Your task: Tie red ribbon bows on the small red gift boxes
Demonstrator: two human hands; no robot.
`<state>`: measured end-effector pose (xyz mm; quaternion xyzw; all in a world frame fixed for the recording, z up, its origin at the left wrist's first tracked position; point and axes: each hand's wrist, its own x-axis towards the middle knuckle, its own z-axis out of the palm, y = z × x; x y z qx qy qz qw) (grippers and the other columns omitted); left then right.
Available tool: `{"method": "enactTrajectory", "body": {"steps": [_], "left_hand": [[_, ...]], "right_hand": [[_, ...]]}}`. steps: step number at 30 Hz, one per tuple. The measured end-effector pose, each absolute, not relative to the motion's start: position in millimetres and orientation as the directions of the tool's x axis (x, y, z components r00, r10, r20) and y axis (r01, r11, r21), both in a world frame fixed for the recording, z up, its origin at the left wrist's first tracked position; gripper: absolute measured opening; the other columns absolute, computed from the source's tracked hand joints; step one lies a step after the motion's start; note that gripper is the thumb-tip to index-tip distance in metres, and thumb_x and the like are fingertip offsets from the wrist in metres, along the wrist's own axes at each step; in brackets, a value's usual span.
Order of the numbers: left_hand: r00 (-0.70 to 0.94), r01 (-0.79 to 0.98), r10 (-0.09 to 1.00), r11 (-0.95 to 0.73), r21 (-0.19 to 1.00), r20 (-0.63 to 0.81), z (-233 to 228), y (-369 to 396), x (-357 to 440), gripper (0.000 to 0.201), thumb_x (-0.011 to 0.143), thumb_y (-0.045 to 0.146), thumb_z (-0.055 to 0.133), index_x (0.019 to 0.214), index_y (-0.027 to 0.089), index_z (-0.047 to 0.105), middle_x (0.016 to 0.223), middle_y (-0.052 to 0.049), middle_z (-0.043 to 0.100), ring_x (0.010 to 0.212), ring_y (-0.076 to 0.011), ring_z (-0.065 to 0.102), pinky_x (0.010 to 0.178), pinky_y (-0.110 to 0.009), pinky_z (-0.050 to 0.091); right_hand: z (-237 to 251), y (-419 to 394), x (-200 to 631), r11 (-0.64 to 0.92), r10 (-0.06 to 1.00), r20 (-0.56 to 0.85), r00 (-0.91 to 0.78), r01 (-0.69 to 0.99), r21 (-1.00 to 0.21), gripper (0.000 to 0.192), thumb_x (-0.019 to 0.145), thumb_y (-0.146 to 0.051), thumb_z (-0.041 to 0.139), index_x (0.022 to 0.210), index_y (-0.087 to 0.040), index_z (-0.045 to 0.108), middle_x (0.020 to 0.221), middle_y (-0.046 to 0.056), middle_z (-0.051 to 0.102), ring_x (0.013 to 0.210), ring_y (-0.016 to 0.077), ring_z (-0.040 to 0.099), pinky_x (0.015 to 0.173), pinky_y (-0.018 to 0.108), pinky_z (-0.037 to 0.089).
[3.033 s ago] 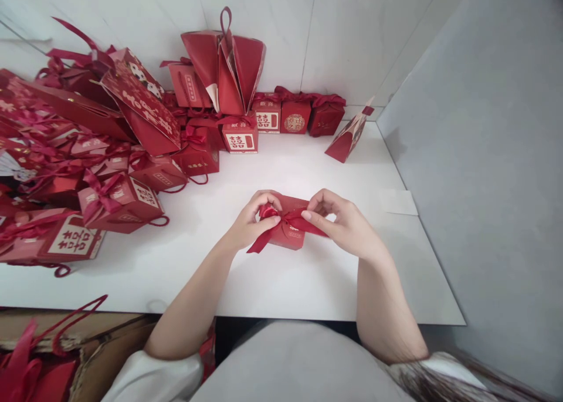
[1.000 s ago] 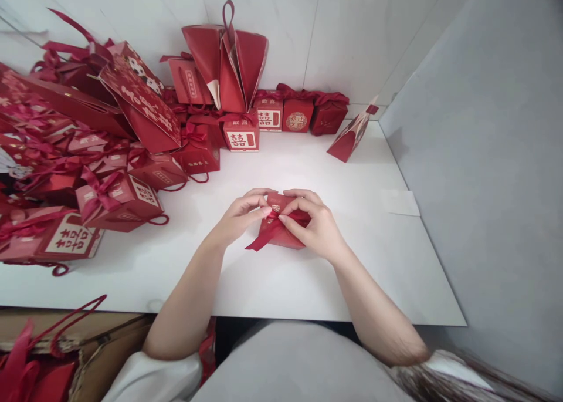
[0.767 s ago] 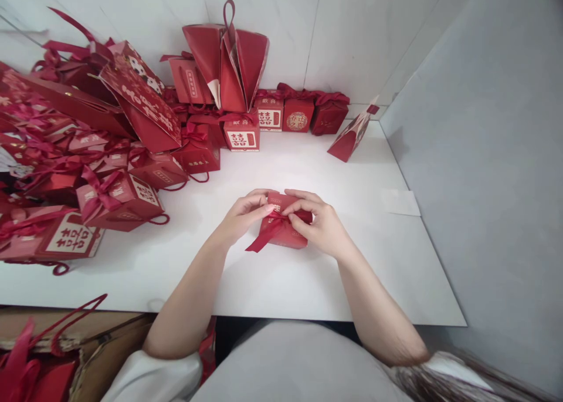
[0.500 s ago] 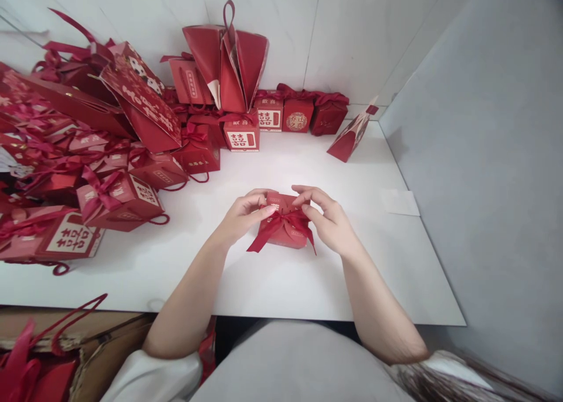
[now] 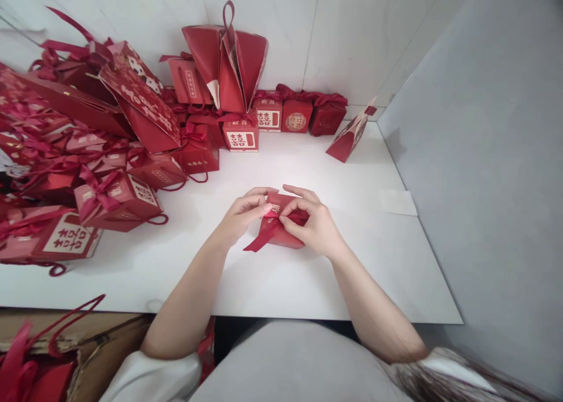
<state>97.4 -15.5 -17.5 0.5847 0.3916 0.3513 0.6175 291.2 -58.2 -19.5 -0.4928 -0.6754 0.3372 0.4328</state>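
A small red gift box sits on the white table in front of me, with a dark red ribbon tied across its top. My left hand is closed at the box's left side, thumb and fingers pinching the ribbon's left loop. Over the middle of the bow, my right hand pinches the ribbon at its knot between thumb and index finger. It covers the right part of the bow. One ribbon tail hangs toward the lower left of the box.
Many red gift boxes with ribbons are heaped on the left of the white table. A row of boxes and a tall red box stand along the wall. A triangular box is at the back right. A cardboard carton stands lower left.
My right hand has moved left from the bow's right loop to its middle, its thumb and index finger now closed together. My left hand has stayed nearly in place.
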Motion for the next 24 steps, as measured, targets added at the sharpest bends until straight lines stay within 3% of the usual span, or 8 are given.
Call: {"method": "enactTrajectory", "body": {"steps": [12, 15, 17, 20, 22, 24], "left_hand": [[0.536, -0.193, 0.831, 0.294, 0.936, -0.151, -30, -12, 97, 0.022, 0.086, 0.037, 0.062, 0.083, 0.018, 0.073, 0.14, -0.006, 0.053, 0.114, -0.0267, 0.057, 0.097, -0.036, 0.042], [0.53, -0.163, 0.833, 0.284, 0.945, -0.159, -29, -8, 95, 0.022, 0.083, 0.035, 0.064, 0.074, 0.016, 0.071, 0.134, -0.007, 0.058, 0.112, -0.0273, 0.058, 0.096, -0.036, 0.043], [0.492, -0.167, 0.859, 0.252, 0.953, -0.141, -27, -6, 93, 0.024, 0.08, 0.036, 0.065, 0.066, 0.016, 0.066, 0.127, -0.007, 0.062, 0.11, -0.0281, 0.059, 0.096, -0.038, 0.043], [0.397, -0.193, 0.914, 0.171, 0.966, -0.083, -23, -6, 91, 0.024, 0.081, 0.041, 0.063, 0.077, 0.017, 0.063, 0.124, -0.009, 0.063, 0.109, -0.0275, 0.059, 0.096, -0.04, 0.045], [0.352, -0.174, 0.935, 0.113, 0.978, -0.046, -22, -9, 91, 0.026, 0.082, 0.042, 0.064, 0.094, 0.02, 0.062, 0.126, -0.008, 0.062, 0.111, -0.0256, 0.059, 0.096, -0.039, 0.045], [0.351, -0.098, 0.936, 0.069, 0.993, -0.031, -21, -13, 93, 0.035, 0.081, 0.041, 0.067, 0.11, 0.023, 0.057, 0.129, -0.008, 0.059, 0.113, -0.0241, 0.058, 0.096, -0.037, 0.046]], "right_hand": [[-22, -55, 291, 0.245, 0.969, 0.215, -0.119, 0.401, -0.883, 0.003, 0.073, -0.02, 0.068, 0.074, -0.022, 0.07, 0.142, 0.009, 0.054, 0.142, 0.026, 0.038, 0.115, 0.047, 0.033], [-22, -54, 293, 0.256, 0.964, 0.212, -0.161, 0.344, -0.903, 0.002, 0.077, -0.024, 0.068, 0.078, -0.023, 0.07, 0.143, 0.008, 0.053, 0.141, 0.0255, 0.039, 0.114, 0.045, 0.034], [-22, -51, 298, 0.239, 0.965, 0.198, -0.171, 0.265, -0.934, 0.011, 0.081, -0.032, 0.068, 0.09, -0.025, 0.069, 0.14, 0.007, 0.054, 0.137, 0.0242, 0.044, 0.111, 0.043, 0.036], [-21, -45, 311, 0.173, 0.984, 0.176, -0.001, 0.196, -0.965, 0.023, 0.087, -0.047, 0.062, 0.096, -0.025, 0.063, 0.115, 0.005, 0.064, 0.116, 0.0215, 0.058, 0.104, 0.041, 0.04], [-19, -43, 323, 0.094, 0.988, 0.119, 0.095, 0.23, -0.969, 0.032, 0.09, -0.054, 0.054, 0.084, -0.024, 0.06, 0.092, 0.003, 0.065, 0.095, 0.0198, 0.061, 0.094, 0.037, 0.044], [-16, -42, 333, -0.011, 0.998, 0.007, 0.06, 0.291, -0.957, 0.046, 0.091, -0.061, 0.047, 0.071, -0.022, 0.059, 0.075, 0.002, 0.062, 0.079, 0.0185, 0.059, 0.083, 0.035, 0.046]]}}
